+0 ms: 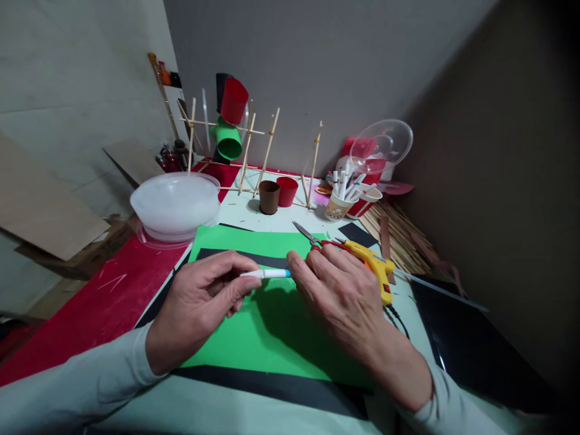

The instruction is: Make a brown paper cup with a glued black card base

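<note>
Hands meet over a green sheet that lies flat on the bench, on top of a black sheet whose edges show in front of it and to its left. The left hand is closed in a pinch around a white marker with a blue end, holding it roughly level just above the green sheet, and a narrow black strip lies across the sheet just beyond it. The right hand rests palm down on the green sheet with its fingers slightly bent; its fingertips touch the blue end of the marker. Whether the right hand grips that end cannot be told.

Just beyond the right hand lie scissors with red handles, blades open. A yellow glue gun lies beside that hand, toward the right, with its black cord trailing toward the near edge. A clear plastic bowl sits upside down at the left, partly over a red sheet. Farther back stand a brown cup, a red cup and a frame of wooden sticks carrying a red and a green cup. A paper cup of markers stands at the right rear, near a bundle of wooden sticks.
</note>
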{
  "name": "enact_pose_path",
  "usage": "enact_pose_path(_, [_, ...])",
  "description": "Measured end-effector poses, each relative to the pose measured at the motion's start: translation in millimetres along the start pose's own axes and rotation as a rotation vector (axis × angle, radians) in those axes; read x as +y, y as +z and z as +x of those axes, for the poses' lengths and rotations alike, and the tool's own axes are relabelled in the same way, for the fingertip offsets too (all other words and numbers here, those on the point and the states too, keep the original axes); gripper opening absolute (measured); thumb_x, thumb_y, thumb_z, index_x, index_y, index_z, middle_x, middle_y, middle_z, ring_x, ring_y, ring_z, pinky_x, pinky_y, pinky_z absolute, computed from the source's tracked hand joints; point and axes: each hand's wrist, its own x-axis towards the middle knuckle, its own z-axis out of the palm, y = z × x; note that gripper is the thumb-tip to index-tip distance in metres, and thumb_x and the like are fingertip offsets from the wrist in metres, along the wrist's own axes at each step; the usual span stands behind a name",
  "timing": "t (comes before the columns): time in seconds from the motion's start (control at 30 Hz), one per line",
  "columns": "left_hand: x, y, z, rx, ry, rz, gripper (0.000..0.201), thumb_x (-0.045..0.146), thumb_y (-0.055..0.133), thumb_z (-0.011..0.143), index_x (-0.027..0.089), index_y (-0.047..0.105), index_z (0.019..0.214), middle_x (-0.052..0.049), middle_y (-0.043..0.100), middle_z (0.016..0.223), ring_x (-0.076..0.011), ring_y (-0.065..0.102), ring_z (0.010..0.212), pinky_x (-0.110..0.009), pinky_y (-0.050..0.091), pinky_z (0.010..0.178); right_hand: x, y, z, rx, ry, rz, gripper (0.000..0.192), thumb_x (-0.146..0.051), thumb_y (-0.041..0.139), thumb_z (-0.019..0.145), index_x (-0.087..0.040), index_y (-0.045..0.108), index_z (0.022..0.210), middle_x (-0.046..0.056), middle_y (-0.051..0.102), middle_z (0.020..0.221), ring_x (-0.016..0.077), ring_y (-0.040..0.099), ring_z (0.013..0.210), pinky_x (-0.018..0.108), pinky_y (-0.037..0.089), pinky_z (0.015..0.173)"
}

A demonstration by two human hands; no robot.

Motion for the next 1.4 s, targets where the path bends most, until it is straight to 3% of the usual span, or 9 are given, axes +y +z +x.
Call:
enact_pose_path(0.13, [-4,-0.2,-1,0.026,0.077,0.125,0.008,0.021,0.069,0.089,0.022,0.076,0.087,0.007,0.063,0.066,-0.0048,0.055,0.048,-0.016,0.045,0.047,0,1,-2,-0.001,-0.004,0.023,0.019,-0.01,0.055,0.098,-0.013,0.074,0.101,0.004,0.057,0.067,0.0233,0.042,0.07,0.036,0.028,0.063])
enact_pose_path(0.33, [-5,0.1,-1,0.03,0.184,0.352,0.007,0.023,0.071,0.09,0.024,0.078,0.089,0.004,0.075,0.078,-0.0108,0.067,0.07,-0.019,0.051,0.064,2,-2,-6,-0.063,-0.012,0.061,0.023,-0.008,0.054,0.098,-0.009,0.074,0.108,0.005,0.06,0.069,0.0238,0.044,0.071,0.036,0.032,0.065])
enact_pose_path(0.57, [-11,1.2,0,0.031,0.252,0.398,0.008,0.016,0.071,0.09,0.023,0.074,0.089,0.008,0.069,0.073,-0.0051,0.06,0.062,-0.015,0.046,0.062,-2,-1,-8,-0.098,-0.028,0.097,0.025,-0.004,0.056,0.095,-0.005,0.075,0.11,0.006,0.061,0.069,0.0239,0.047,0.067,0.037,0.032,0.062])
enact_pose_path(1.0, [-18,2.5,0,-0.089,0.281,0.465,0.01,0.013,0.062,0.094,0.019,0.07,0.092,0.002,0.073,0.08,-0.0103,0.065,0.073,-0.02,0.049,0.072,-4,-1,-14,-0.142,-0.099,0.113,0.033,0.002,0.051,0.09,0.002,0.07,0.117,0.007,0.067,0.073,0.0237,0.055,0.071,0.038,0.038,0.063])
enact_pose_path(1.13, [-14,-2.3,5,-0.118,0.14,0.421,0.014,0.023,0.057,0.098,0.022,0.068,0.089,0.003,0.07,0.081,-0.0112,0.063,0.072,-0.021,0.046,0.066,10,-4,-12,-0.083,-0.028,0.068,0.026,-0.007,0.052,0.097,-0.007,0.07,0.115,0.007,0.068,0.074,0.0233,0.056,0.07,0.037,0.039,0.06])
enact_pose_path(1.23, [-13,-8.4,6,-0.083,-0.11,0.294,0.018,0.038,0.054,0.099,0.025,0.065,0.093,0.005,0.053,0.066,-0.0107,0.048,0.053,-0.024,0.036,0.049,21,-9,-19,0.124,0.183,0.219,0.02,-0.014,0.059,0.098,-0.022,0.068,0.114,0.006,0.071,0.086,0.0218,0.061,0.076,0.036,0.045,0.067])
enact_pose_path(1.3, [-14,-12.9,3,-0.087,-0.178,0.259,0.019,0.043,0.052,0.098,0.026,0.06,0.095,0.007,0.042,0.059,-0.0112,0.041,0.047,-0.025,0.031,0.045,19,-11,-27,0.212,0.32,0.372,0.024,-0.013,0.06,0.097,-0.028,0.066,0.116,0.006,0.072,0.101,0.0225,0.066,0.087,0.037,0.051,0.077])
enact_pose_path(1.37, [-18,-18.7,-5,-0.065,-0.137,0.367,0.019,0.044,0.049,0.099,0.027,0.056,0.094,0.007,0.043,0.059,-0.0125,0.042,0.046,-0.027,0.031,0.047,9,-10,-37,0.147,0.307,0.451,0.027,-0.011,0.054,0.099,-0.025,0.065,0.119,0.01,0.07,0.114,0.0248,0.067,0.099,0.038,0.054,0.086])
enact_pose_path(1.4, [-22,-22.5,-10,-0.043,-0.092,0.468,0.019,0.043,0.047,0.099,0.027,0.056,0.094,0.006,0.046,0.059,-0.0133,0.043,0.046,-0.029,0.03,0.048,2,-8,-42,0.059,0.213,0.482,0.026,-0.01,0.051,0.099,-0.019,0.065,0.119,0.014,0.069,0.119,0.0263,0.067,0.103,0.038,0.055,0.089])
